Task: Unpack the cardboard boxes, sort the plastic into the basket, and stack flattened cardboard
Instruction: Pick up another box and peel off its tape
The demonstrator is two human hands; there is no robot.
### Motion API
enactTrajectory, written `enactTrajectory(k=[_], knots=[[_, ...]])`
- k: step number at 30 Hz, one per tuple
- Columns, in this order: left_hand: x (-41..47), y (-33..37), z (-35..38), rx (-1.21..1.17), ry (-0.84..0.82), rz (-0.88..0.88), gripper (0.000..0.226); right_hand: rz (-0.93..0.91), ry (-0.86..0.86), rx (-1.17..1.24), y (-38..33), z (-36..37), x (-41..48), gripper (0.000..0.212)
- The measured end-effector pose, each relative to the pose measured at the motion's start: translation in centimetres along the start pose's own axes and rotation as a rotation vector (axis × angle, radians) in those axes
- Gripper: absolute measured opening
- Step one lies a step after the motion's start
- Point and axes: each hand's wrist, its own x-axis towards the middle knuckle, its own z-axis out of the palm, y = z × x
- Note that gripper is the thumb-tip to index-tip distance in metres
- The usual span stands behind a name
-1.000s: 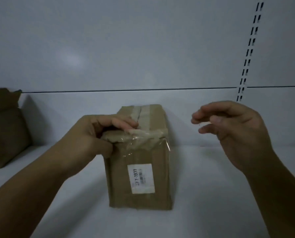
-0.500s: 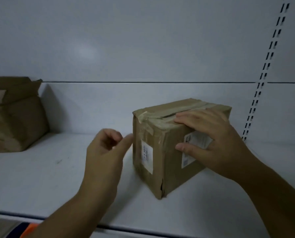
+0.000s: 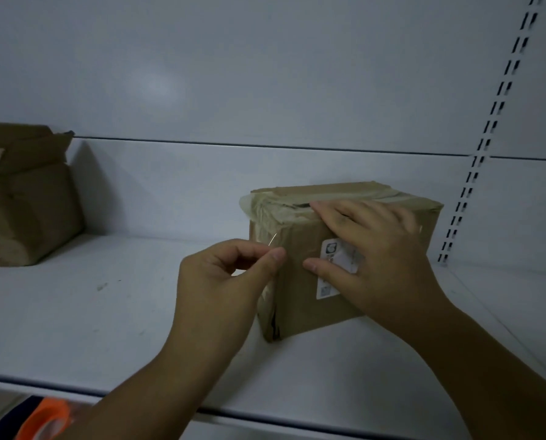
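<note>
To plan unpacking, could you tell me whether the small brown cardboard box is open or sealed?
Sealed: on the box, beige tape covers the closed top seam, lifting only at the left corner.

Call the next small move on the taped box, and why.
Probably peel the tape up along the top seam: the left hand seems to pinch its loose edge, the right hand presses the box steady, and the flaps are taped shut.

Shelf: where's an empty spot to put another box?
The widest bare patch of shelf lies between the crumpled cardboard on the left and the taped box. A narrower strip runs from the box to the slotted upright. Crowded around the box: left hand pinches tape, right hand presses it.
</note>
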Motion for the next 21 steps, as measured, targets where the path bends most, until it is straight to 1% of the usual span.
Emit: enactTrajectory(k=[2, 3, 6, 7, 8, 9, 11, 14, 18, 21], knots=[[0.1, 0.7, 0.0, -0.044, -0.055, -0.105, 0.02, -0.002, 0.014, 0.001, 0.0, 0.1, 0.0, 0.061], [0.3, 1.1, -0.1, -0.105, -0.101, -0.19, 0.021, -0.001, 0.023, 0.008, 0.1, 0.2, 0.0, 0.06], [1.4, 2.7, -0.6, -0.362, -0.234, -0.436, 0.017, 0.007, 0.03, 0.033, 0.3, 0.3, 0.0, 0.056], [1.9, 3.2, -0.9, -0.394, -0.255, -0.475, 0.018, 0.008, 0.031, 0.046, 0.3, 0.3, -0.1, 0.055], [2.5, 3.7, -1.2, -0.386, -0.266, -0.478, 0.019, 0.006, 0.036, 0.061, 0.3, 0.3, -0.1, 0.054], [3.1, 3.9, -1.5, -0.34, -0.262, -0.448, 0.018, 0.003, 0.044, 0.08, 0.3, 0.3, -0.1, 0.052], [4.5, 4.0, -2.2, -0.191, -0.204, -0.319, 0.016, -0.001, 0.063, 0.132, 0.2, 0.2, -0.1, 0.049], [6.1, 3.9, -3.0, 0.003, -0.121, -0.131, 0.022, 0.0, 0.073, 0.216, 0.1, 0.2, 0.0, 0.044], [6.5, 3.9, -2.9, 0.189, -0.157, 0.11, 0.019, 0.03, 0.12, 0.318, 0.0, 0.1, 0.1, 0.05], [6.6, 3.7, -2.4, 0.304, -0.206, 0.275, 0.018, 0.066, 0.144, 0.363, -0.1, -0.1, 0.3, 0.048]])
